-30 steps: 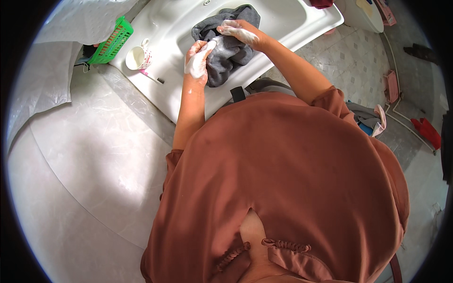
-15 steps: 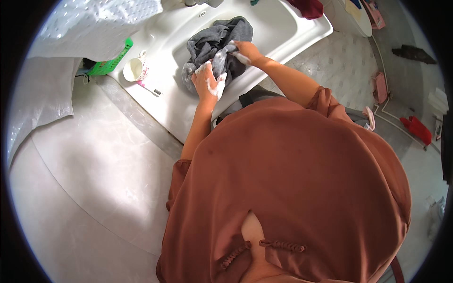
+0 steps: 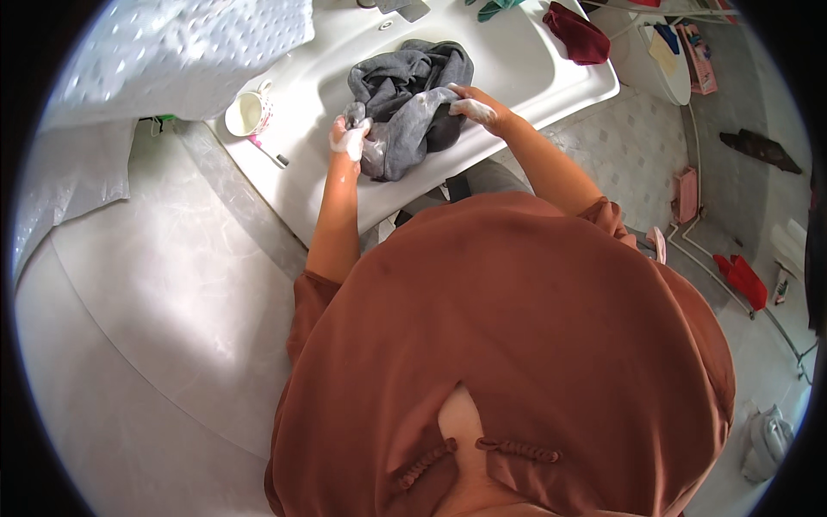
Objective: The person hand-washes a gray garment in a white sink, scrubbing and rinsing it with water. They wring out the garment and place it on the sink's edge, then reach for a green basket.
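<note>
A wet grey garment (image 3: 413,121) lies bunched in the white sink (image 3: 508,52), part of it stretched between my two hands. Soapy foam coats my left hand (image 3: 350,138), which is closed on the cloth's left side. On the right side, my right hand (image 3: 479,110) pinches the cloth near the sink's front edge, with suds over its fingers. The garment's far part stays heaped in the basin. Its exact kind cannot be made out.
On the sink's left ledge stand a white cup (image 3: 248,114) and a toothbrush (image 3: 269,153). Dark red cloth (image 3: 577,34) hangs over the right rim, and green cloth (image 3: 494,9) lies at the back. White plastic sheeting (image 3: 189,52) covers the far left. A pink box (image 3: 685,195) is at the right.
My hands have moved apart, the left leftward and the right rightward, spreading the grey cloth that was bunched between them. The whole view has shifted slightly.
</note>
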Demonstrator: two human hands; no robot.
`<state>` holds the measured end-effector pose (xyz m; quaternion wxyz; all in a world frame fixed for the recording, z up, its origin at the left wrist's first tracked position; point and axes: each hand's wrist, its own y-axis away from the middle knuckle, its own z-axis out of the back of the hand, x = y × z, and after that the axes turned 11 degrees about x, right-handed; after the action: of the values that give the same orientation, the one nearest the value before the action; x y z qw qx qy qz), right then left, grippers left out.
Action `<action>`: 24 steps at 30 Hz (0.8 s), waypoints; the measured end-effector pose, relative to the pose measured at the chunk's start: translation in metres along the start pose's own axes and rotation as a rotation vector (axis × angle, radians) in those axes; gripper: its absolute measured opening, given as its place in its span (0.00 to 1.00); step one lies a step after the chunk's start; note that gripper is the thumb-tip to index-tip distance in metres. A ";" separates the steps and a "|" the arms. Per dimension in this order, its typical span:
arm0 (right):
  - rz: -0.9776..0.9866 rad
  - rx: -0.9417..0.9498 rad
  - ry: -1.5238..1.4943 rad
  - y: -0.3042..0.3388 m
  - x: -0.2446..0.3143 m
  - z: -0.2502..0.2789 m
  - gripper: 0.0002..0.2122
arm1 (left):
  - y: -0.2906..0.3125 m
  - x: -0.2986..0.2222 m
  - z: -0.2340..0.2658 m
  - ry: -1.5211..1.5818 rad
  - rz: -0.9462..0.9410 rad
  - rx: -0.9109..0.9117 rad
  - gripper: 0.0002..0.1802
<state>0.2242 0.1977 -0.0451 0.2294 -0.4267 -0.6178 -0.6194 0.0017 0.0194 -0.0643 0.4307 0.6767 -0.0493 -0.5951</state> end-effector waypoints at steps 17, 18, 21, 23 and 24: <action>0.391 -0.051 0.473 -0.063 0.056 0.013 0.13 | 0.070 -0.134 -0.020 0.587 -0.278 0.140 0.14; 0.409 0.004 0.370 -0.051 0.053 0.027 0.12 | 0.076 -0.136 -0.023 0.554 -0.287 0.099 0.12; 0.591 0.025 -0.159 -0.002 0.058 0.057 0.10 | 0.076 -0.139 -0.034 0.325 -0.340 -0.004 0.10; 0.514 -0.141 0.021 0.014 0.060 0.091 0.10 | 0.055 -0.137 -0.036 0.154 -0.426 0.045 0.12; 0.456 -0.219 0.136 0.019 0.052 0.102 0.11 | 0.042 -0.119 -0.042 0.094 -0.430 0.021 0.14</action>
<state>0.2368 0.3062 -0.0053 0.3567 -0.5344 -0.4182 -0.6421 0.0216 0.0843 0.0503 0.2887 0.7030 0.1100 -0.6406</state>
